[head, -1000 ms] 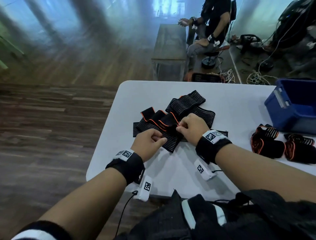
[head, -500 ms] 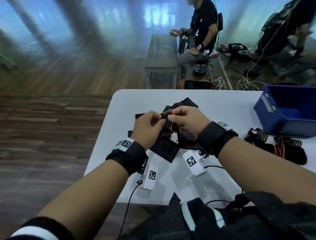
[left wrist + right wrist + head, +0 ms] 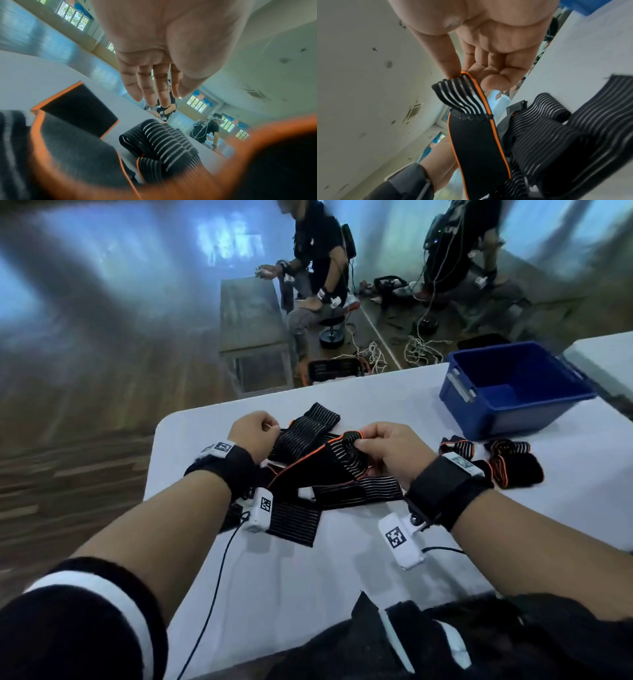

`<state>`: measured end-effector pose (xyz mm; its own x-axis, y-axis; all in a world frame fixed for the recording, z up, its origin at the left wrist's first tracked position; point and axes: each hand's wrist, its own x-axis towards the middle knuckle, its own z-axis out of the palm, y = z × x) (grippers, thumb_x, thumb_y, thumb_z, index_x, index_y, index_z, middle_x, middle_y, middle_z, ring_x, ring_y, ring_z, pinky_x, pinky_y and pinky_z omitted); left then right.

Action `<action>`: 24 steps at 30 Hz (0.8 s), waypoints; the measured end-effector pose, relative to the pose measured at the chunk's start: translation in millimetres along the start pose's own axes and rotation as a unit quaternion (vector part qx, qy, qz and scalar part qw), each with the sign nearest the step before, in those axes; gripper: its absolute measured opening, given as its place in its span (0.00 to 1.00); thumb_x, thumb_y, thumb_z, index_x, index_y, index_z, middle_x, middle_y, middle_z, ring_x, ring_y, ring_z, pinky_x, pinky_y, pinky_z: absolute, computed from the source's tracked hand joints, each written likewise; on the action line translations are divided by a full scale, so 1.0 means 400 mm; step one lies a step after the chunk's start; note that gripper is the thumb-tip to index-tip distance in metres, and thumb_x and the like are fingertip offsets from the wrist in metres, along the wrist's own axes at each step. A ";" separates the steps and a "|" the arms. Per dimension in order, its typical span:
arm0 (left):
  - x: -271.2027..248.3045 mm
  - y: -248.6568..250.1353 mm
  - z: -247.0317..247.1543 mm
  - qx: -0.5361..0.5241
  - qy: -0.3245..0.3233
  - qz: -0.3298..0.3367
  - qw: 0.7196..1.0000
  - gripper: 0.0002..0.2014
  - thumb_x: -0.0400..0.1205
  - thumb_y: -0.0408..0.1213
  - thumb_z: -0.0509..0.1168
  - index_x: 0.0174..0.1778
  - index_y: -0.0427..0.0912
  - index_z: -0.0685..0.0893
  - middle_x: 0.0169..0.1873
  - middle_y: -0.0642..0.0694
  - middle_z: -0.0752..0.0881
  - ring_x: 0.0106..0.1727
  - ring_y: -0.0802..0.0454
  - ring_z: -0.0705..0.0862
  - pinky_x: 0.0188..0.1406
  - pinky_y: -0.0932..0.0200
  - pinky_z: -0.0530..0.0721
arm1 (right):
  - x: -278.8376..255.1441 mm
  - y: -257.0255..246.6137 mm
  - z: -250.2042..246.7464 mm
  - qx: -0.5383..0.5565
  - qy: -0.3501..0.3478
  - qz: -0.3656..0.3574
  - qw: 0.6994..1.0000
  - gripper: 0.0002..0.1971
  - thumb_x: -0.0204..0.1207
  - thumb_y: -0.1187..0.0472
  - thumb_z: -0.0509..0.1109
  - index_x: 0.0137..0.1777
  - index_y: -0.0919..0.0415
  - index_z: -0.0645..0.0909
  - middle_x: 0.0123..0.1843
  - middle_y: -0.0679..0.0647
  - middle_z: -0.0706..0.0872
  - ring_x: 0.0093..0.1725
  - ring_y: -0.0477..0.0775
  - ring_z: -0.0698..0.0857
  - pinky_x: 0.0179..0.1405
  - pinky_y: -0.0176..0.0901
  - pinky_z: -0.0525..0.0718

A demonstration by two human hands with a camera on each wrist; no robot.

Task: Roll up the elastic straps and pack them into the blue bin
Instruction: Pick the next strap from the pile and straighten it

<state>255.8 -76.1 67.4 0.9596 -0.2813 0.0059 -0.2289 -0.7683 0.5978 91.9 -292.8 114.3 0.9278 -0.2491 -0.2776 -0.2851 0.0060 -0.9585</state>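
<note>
A loose pile of black striped elastic straps (image 3: 310, 424) lies on the white table (image 3: 329, 570). My right hand (image 3: 358, 441) pinches the striped end of an orange-edged strap (image 3: 322, 462) between thumb and forefinger and holds it above the pile. The right wrist view shows the same pinch by the right hand (image 3: 465, 75) on the strap (image 3: 476, 138), which hangs down from it. My left hand (image 3: 263, 433) hovers left of the pile, and in the left wrist view the left hand (image 3: 154, 97) has relaxed fingers with nothing in them. The blue bin (image 3: 507, 416) stands at the far right.
Two rolled straps (image 3: 513, 463) lie on the table in front of the bin. A second white table (image 3: 606, 354) adjoins at the far right. Beyond the table, a seated person (image 3: 318, 268), a bench and cables occupy the wooden floor.
Both hands were pinching the strap end together; now the left hand has let go and moved left, while the right hand has drawn the strap end to the right.
</note>
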 end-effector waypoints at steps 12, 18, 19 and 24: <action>0.201 0.000 0.126 0.034 -0.113 -0.055 0.991 0.09 0.79 0.39 0.68 0.53 0.48 0.91 0.55 0.44 0.91 0.52 0.43 0.85 0.54 0.57 0.81 | -0.112 0.104 -0.127 -0.010 0.120 0.077 0.990 0.05 0.79 0.73 0.68 0.46 0.64 0.83 0.35 0.60 0.84 0.29 0.51 0.81 0.29 0.42 0.82; 0.218 0.012 0.152 -0.103 -0.133 -0.055 0.984 0.11 0.76 0.28 0.73 0.51 0.46 0.90 0.46 0.43 0.90 0.45 0.47 0.88 0.54 0.56 0.87 | -0.124 0.121 -0.118 -0.031 0.124 0.078 0.989 0.06 0.79 0.71 0.70 0.45 0.61 0.85 0.40 0.63 0.86 0.30 0.48 0.82 0.27 0.39 0.79; 0.215 0.016 0.150 -0.120 -0.135 -0.053 0.982 0.10 0.76 0.26 0.73 0.44 0.48 0.90 0.42 0.45 0.90 0.41 0.50 0.87 0.52 0.57 0.87 | -0.121 0.123 -0.116 -0.035 0.125 0.079 0.988 0.05 0.79 0.70 0.70 0.45 0.61 0.85 0.41 0.63 0.86 0.31 0.48 0.83 0.27 0.40 0.79; 0.215 0.014 0.091 -0.154 -0.135 -0.038 0.978 0.11 0.71 0.28 0.79 0.37 0.49 0.89 0.40 0.42 0.90 0.42 0.46 0.88 0.50 0.55 0.87 | -0.111 0.111 -0.105 -0.038 0.114 0.078 0.990 0.06 0.79 0.70 0.70 0.44 0.59 0.85 0.37 0.58 0.86 0.32 0.49 0.83 0.31 0.42 0.80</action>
<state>330.9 -125.7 42.1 0.8840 -0.4045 -0.2346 -0.0596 -0.5952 0.8014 27.9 -322.1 86.7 0.7950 -0.4631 -0.3918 -0.4463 -0.0089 -0.8949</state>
